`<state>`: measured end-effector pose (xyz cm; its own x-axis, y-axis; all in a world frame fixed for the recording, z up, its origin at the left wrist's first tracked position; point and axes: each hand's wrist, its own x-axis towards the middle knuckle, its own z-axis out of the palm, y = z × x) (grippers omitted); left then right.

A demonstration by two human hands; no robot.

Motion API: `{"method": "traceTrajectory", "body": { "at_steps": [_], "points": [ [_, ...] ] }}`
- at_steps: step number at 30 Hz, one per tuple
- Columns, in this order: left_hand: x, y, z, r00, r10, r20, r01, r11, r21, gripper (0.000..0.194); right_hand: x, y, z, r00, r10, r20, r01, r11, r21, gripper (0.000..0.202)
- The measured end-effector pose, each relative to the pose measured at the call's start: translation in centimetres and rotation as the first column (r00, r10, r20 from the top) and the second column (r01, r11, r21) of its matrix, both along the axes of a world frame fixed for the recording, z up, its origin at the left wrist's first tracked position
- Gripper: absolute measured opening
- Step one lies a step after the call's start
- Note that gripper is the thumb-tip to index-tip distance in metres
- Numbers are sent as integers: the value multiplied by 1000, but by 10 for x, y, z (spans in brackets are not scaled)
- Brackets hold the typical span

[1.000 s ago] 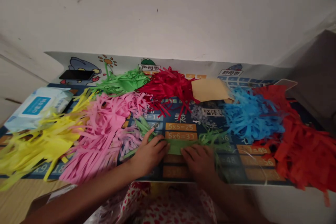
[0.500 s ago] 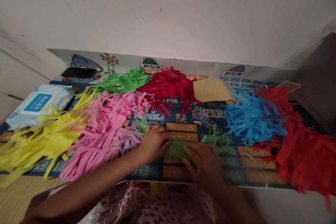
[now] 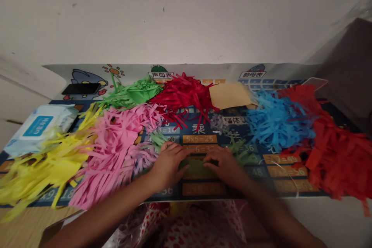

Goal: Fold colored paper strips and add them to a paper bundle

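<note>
A small sheet of dark green paper [image 3: 194,168] lies between my hands, close to the front edge of the printed mat. My left hand [image 3: 171,162] is closed on its left end, fingers bent and thumb along the near side. At the right end, my right hand [image 3: 223,164] has its fingers and thumb curled on the paper. Pale green fringed paper [image 3: 158,139] touches the area just beyond my left hand. More green paper strips [image 3: 241,151] lie beyond my right hand, beside a small grey-purple sprig [image 3: 218,123].
Fringed paper piles surround the hands: yellow [image 3: 62,159], pink [image 3: 116,143], green [image 3: 133,92], dark red [image 3: 186,95], blue [image 3: 279,120] and red [image 3: 340,159]. A tan envelope-like sheet [image 3: 231,96], a wipes pack [image 3: 40,126] and a phone [image 3: 81,88] lie among them. A wall stands behind.
My right hand has drawn its fingers in at the green paper's right end, where they were stretched over it. My left hand stays at the left end. The camera view has shifted slightly.
</note>
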<state>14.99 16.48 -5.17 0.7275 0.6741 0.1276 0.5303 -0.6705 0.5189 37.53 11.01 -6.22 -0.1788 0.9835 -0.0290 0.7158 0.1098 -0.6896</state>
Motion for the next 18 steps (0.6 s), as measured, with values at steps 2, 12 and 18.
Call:
{"method": "traceTrajectory", "body": {
  "at_steps": [2,12,18],
  "points": [
    [2,2,-4,999,-30,17,30,999,-13,18,1,-1,-2,1000,-6,-7,6,1000,-24,5],
    [-4,6,-5,999,32,41,-27,994,-109,7,7,-4,-8,999,-32,-19,31,999,-40,11],
    [-7,7,-3,999,53,0,-52,981,-189,15,7,-2,-11,1000,-6,30,6,1000,15,11]
  ]
}}
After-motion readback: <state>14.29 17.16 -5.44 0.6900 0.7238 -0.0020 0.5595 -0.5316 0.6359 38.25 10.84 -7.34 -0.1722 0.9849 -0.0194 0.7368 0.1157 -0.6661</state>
